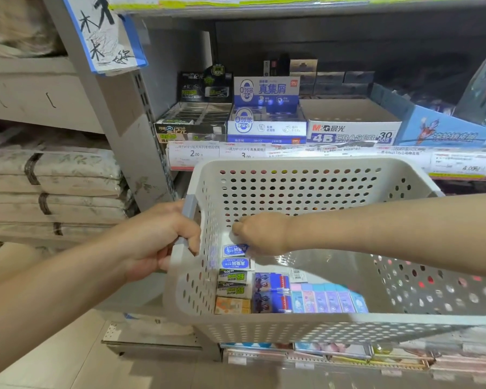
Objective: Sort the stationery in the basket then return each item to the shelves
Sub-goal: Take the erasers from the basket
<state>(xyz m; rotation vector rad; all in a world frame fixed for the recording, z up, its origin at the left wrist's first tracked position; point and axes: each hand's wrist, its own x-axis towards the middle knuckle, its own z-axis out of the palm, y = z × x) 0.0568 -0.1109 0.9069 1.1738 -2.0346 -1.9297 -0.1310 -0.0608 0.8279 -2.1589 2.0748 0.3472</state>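
Note:
A white perforated basket (292,327) hangs in front of the eraser shelf. My left hand (163,237) grips its grey left handle (190,207). Inside, my right hand (260,234) reaches down and pinches a blue-and-white eraser (234,250) at the left wall. Below it lie another blue eraser (235,263), two black-and-green erasers (233,282), an orange one (232,305), dark blue picture erasers (270,293) and a row of pastel erasers (328,300).
The shelf behind holds display boxes: a black one (191,127), a blue-white one (267,124), a 4B eraser box (351,131) and a blue cartoon box (443,130). Price labels (194,154) line its edge. Bundled paper (51,186) is stacked left.

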